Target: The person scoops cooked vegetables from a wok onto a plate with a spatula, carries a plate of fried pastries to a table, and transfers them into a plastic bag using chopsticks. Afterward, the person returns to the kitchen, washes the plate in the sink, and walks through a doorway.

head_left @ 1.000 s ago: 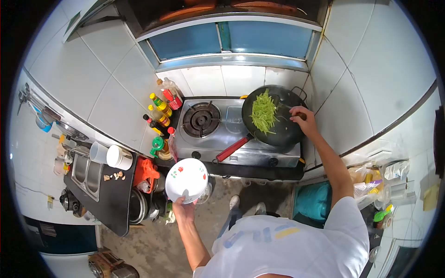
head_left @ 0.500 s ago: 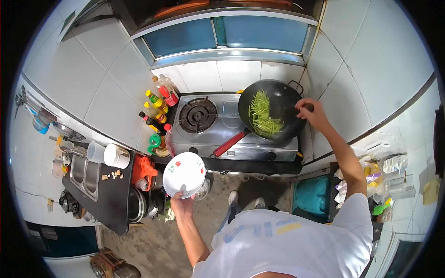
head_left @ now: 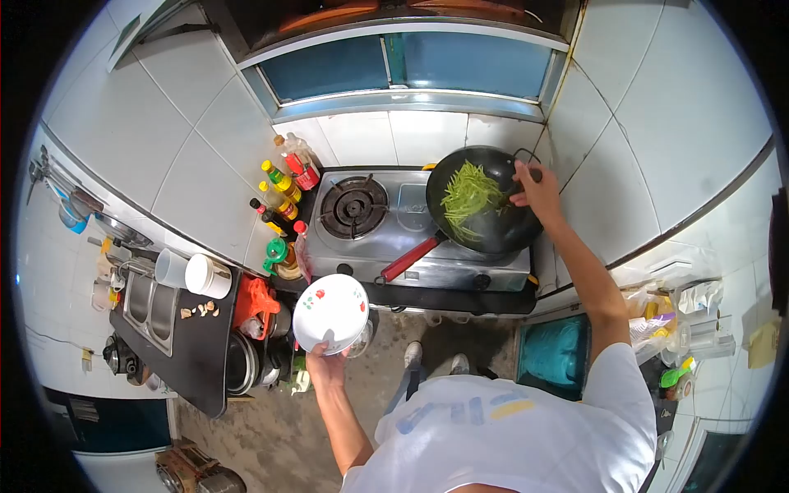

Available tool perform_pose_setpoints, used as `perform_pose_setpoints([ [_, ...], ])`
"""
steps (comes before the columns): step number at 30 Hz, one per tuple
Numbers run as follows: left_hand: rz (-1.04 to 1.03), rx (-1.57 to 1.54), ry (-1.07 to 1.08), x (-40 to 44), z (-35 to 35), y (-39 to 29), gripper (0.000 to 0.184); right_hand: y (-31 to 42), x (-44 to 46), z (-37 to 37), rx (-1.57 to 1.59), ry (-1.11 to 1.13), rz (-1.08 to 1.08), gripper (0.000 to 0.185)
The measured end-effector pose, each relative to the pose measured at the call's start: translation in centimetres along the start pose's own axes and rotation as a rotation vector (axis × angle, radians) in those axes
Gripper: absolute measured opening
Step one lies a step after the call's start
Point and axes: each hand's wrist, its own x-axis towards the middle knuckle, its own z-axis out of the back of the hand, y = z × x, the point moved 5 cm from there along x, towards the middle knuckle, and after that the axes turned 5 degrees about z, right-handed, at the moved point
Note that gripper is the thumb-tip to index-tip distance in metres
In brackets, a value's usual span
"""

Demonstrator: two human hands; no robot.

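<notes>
On the left, bottles point(head_left: 283, 197) stand beside the stove point(head_left: 386, 261), and near its front edge the left hand point(head_left: 326, 361) holds a white bowl point(head_left: 330, 311) with red flowers by its rim. Next comes a bare burner point(head_left: 353, 208), then a big black wok point(head_left: 511, 232) on the stove's right side, with thin green strips point(head_left: 470, 197) in it. Over the wok's right side, the right hand point(head_left: 536, 193) has its fingers curled around a dark handle point(head_left: 537, 175), mostly hidden.

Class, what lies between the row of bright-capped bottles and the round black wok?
In the head view, a dark round metal burner, then silver stovetop.
</notes>
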Motion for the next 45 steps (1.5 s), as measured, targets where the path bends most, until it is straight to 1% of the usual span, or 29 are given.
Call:
perform_pose_setpoints([
  [2, -0.012, -0.011, -0.014, -0.3, -0.1, -0.3, 0.063, 1.1, 1.6, -0.3, 0.039, -0.021, 0.04, 0.042],
  [5, -0.012, -0.035, 0.031, -0.1, 0.1, -0.4, 0.063, 1.1, 2.6, -0.5, 0.125, -0.056, 0.044, 0.039],
  [8, -0.038, -0.002, -0.023, -0.9, -0.7, -0.6, 0.054, -3.4, 2.9, -0.9, 0.26, -0.107, 0.125, 0.034],
  [11, -0.025, -0.026, -0.018, -0.6, -0.6, -0.7, 0.055, -5.2, 2.0, 0.2, 0.103, -0.051, 0.059, 0.025],
  [14, -0.001, -0.069, -0.004, 0.1, -0.1, -0.5, 0.056, 0.1, 0.0, 3.1, -0.03, -0.013, 0.116, 0.018],
  [15, 0.0, -0.059, 0.0, 0.3, 0.0, -0.4, 0.055, 1.1, -0.3, 4.0, -0.125, 0.033, 0.13, 0.017],
  [17, -0.004, -0.04, 0.001, 0.3, 0.2, -0.5, 0.055, 2.0, -0.8, 6.1, -0.312, 0.131, 0.158, 0.015],
  [20, -0.034, -0.059, -0.028, -0.5, -0.4, -0.5, 0.054, 1.3, -1.7, 7.7, -0.511, 0.172, 0.299, 0.015],
  [23, -0.033, -0.03, 0.012, -0.6, 0.5, -0.3, 0.054, -4.5, -1.1, 8.2, -0.189, -0.002, 0.056, 0.011],
  [26, -0.043, -0.042, 0.018, -1.3, 0.1, -0.2, 0.054, -7.9, -1.2, 5.2, 0.146, -0.054, 0.136, 0.007],
  [29, -0.038, -0.028, 0.023, -1.8, -0.1, -0.3, 0.054, -6.0, -1.8, 1.8, -0.112, 0.212, 0.498, 0.008],
  [32, -0.046, -0.069, 0.007, -1.9, -0.3, -0.2, 0.054, 1.1, -4.7, 1.8, -0.186, 0.402, 0.717, 0.007],
  [35, -0.01, -0.054, -0.021, -1.5, 0.5, 0.2, 0.062, 0.7, -3.2, 4.9, -0.166, 0.354, 0.465, 0.009],
  [38, -0.016, -0.008, 0.003, -1.2, 1.0, 0.4, 0.062, 2.6, -1.4, 7.1, -0.205, 0.182, -0.111, 0.021],
  [41, -0.005, -0.031, -0.009, -1.6, 0.9, 0.5, 0.062, 1.5, -1.3, 6.3, -0.092, 0.136, -0.268, 0.034],
  [44, -0.009, -0.03, -0.028, -1.7, 1.2, 0.7, 0.063, -0.9, -2.2, 2.7, 0.174, -0.045, -0.149, 0.04],
  [45, -0.01, -0.03, -0.023, -1.6, 1.4, 0.6, 0.063, -1.1, -2.0, 1.6, 0.175, -0.026, -0.114, 0.04],
])
